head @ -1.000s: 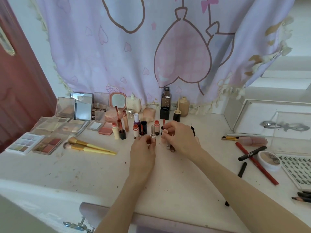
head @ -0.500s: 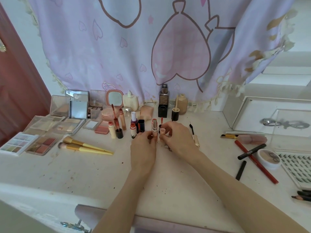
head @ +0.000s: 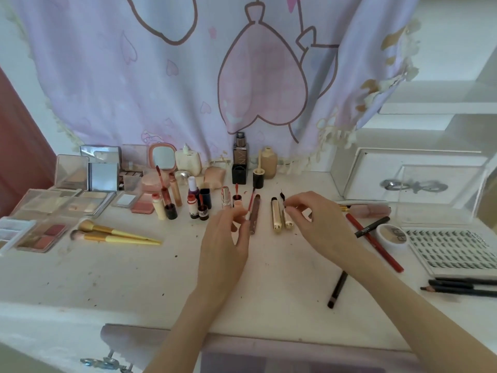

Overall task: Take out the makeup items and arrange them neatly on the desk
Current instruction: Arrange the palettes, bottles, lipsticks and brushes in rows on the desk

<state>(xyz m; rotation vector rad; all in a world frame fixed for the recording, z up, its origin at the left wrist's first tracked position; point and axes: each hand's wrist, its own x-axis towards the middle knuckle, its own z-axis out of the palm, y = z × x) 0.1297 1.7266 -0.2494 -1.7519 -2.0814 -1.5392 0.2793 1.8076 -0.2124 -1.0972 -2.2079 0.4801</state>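
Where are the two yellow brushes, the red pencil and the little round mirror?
Yellow brushes (head: 118,234): head view, on the handles, lying on the desk.
Red pencil (head: 373,242): head view, middle of its shaft.
Round mirror (head: 163,157): head view, on the glass.

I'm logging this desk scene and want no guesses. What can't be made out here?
Head view only:
- Left hand: its fingertips cover the pink piece it touches.
- Right hand: whether it pinches the mascara wand is too small to tell.
- White palette: cut by the left edge.
- Dark pencils: cut by the right edge.
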